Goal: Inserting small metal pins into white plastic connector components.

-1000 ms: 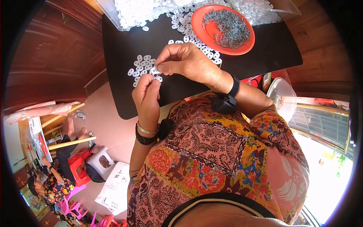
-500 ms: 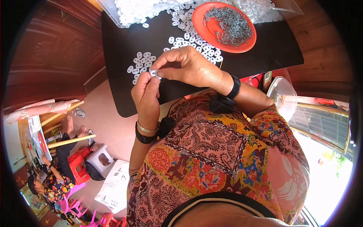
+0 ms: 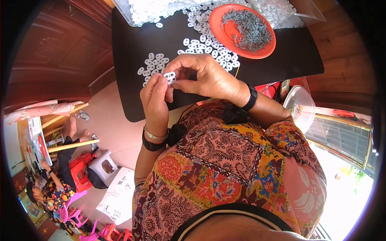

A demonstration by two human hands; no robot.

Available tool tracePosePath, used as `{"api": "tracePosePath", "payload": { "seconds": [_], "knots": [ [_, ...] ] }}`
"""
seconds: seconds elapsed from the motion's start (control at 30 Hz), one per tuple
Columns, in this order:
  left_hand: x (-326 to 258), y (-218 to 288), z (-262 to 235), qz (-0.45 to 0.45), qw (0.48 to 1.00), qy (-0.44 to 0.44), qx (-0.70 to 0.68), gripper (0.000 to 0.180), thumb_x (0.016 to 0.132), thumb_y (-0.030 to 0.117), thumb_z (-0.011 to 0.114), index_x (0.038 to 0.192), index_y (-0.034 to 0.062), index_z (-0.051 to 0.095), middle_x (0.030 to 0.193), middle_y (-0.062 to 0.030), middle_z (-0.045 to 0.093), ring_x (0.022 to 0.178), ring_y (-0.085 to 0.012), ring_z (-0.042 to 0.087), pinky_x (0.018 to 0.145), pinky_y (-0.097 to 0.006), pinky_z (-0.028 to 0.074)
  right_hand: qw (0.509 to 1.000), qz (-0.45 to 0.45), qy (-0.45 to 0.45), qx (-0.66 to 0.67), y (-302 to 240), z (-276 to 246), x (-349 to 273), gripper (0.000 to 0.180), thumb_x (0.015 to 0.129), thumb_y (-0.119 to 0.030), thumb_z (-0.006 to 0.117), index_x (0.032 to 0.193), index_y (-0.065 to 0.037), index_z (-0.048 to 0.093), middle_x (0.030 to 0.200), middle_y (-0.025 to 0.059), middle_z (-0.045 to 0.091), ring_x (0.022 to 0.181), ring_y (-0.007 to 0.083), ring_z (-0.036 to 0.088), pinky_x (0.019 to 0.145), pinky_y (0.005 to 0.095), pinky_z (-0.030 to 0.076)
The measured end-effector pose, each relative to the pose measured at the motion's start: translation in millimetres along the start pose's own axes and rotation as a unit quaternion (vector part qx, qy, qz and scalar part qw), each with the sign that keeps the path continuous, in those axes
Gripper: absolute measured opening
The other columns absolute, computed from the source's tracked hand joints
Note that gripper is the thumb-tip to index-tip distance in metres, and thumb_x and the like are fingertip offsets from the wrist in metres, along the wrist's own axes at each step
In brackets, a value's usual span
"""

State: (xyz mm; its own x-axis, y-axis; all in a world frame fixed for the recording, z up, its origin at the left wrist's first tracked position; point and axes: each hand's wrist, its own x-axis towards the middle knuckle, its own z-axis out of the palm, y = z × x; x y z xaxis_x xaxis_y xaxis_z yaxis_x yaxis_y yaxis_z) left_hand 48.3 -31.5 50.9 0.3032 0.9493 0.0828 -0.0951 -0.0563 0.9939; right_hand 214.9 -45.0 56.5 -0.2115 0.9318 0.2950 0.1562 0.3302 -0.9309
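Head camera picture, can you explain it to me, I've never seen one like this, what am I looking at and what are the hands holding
This is one view from a wide fisheye camera worn on a person's head, looking down, so the edges curve and the patterned shirt fills the lower part. There is no machine: two bare hands do the work. The left hand and the right hand meet over a black mat and together pinch one small white plastic piece between their fingertips. On the mat lie loose white pieces of the same kind, with a bigger heap at the far edge. An orange plate holds a pile of small grey metal parts. At lower left, on the floor, another person sits among plastic stools.
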Motion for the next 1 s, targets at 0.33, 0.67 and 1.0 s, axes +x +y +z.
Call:
{"api": "tracePosePath", "payload": {
  "seconds": [0.33,0.67,1.0],
  "knots": [
    [4.2,-1.3,0.0,-0.028,0.999,-0.023,-0.036,0.027,0.094,0.018,0.047,0.080,-0.0010,0.059,0.060,0.0025,0.045,0.052,-0.0047,0.038,0.048,-0.021,0.028,1.000,-0.018,0.009,0.001,0.9,0.3,0.5,0.024,0.075,-0.003,0.069,0.099,-0.005,0.066,0.075,0.0019,0.062,0.065,0.0086,0.060,0.059,0.0230,0.049],
    [1.2,-3.6,1.7,-0.008,0.999,-0.020,-0.036,0.025,0.096,0.016,0.047,0.084,-0.0020,0.058,0.062,0.0035,0.044,0.053,-0.0037,0.036,0.048,-0.020,0.028,0.995,-0.056,0.008,-0.085,-11.7,-1.9,-2.3,0.030,0.076,0.000,0.070,0.106,-0.006,0.066,0.087,0.0076,0.064,0.080,0.0180,0.065,0.069,0.0285,0.052],
    [-1.9,-4.8,-5.7,-0.012,0.998,-0.057,-0.033,0.028,0.096,0.022,0.046,0.080,0.0005,0.053,0.064,0.0011,0.045,0.058,-0.0058,0.039,0.054,-0.022,0.031,0.997,-0.037,-0.003,-0.067,-12.3,-3.4,-4.2,0.030,0.078,0.001,0.069,0.107,-0.005,0.066,0.087,0.0078,0.064,0.080,0.0192,0.064,0.071,0.0288,0.051]
  ]
}}
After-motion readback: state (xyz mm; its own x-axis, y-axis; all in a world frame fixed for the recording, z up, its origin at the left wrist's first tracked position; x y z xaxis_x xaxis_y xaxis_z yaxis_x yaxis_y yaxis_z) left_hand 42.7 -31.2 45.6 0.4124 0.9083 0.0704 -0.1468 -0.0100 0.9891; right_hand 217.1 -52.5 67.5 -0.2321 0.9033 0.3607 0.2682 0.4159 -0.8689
